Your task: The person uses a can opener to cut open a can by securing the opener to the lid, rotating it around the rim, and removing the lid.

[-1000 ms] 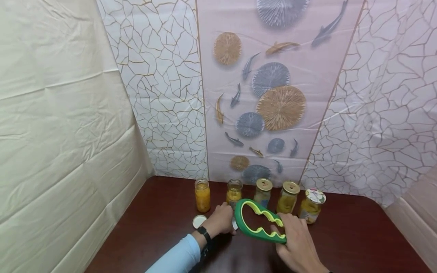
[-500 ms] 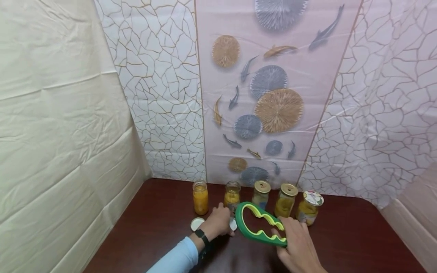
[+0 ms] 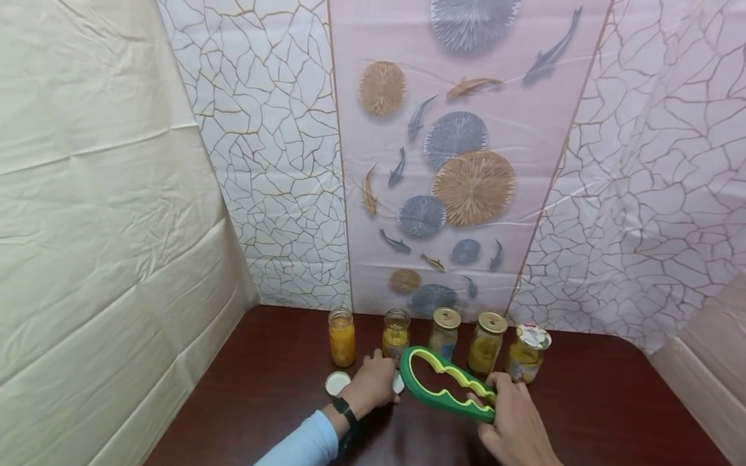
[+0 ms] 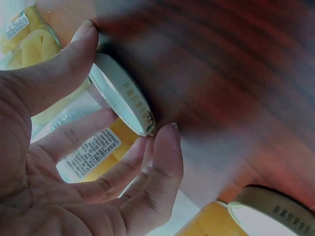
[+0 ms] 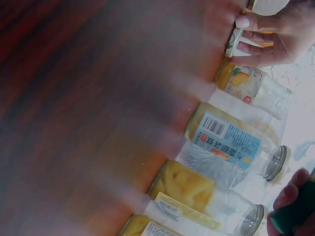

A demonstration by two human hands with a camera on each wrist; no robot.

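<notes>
My left hand is low over the table, thumb and fingers curled round the rim of a jar lid that lies with its white inside up. Beyond this lid stands an uncovered jar of yellow fruit, its label partly behind my fingers. My right hand grips the handle end of a green jar opener with a yellow wavy inner edge. The opener is held above the table in front of the jars, with nothing inside its loop. In the right wrist view only a dark green part of the handle shows.
A second lid lies left of my left hand, before an uncovered jar of orange fruit. To the right stand three lidded jars: one with a blue label, one gold-lidded, one with a patterned lid. Patterned cloth hangs behind the table.
My right hand has shifted slightly right and down at the opener's handle end. My left hand stays at the same lid. The head view has moved a little.
</notes>
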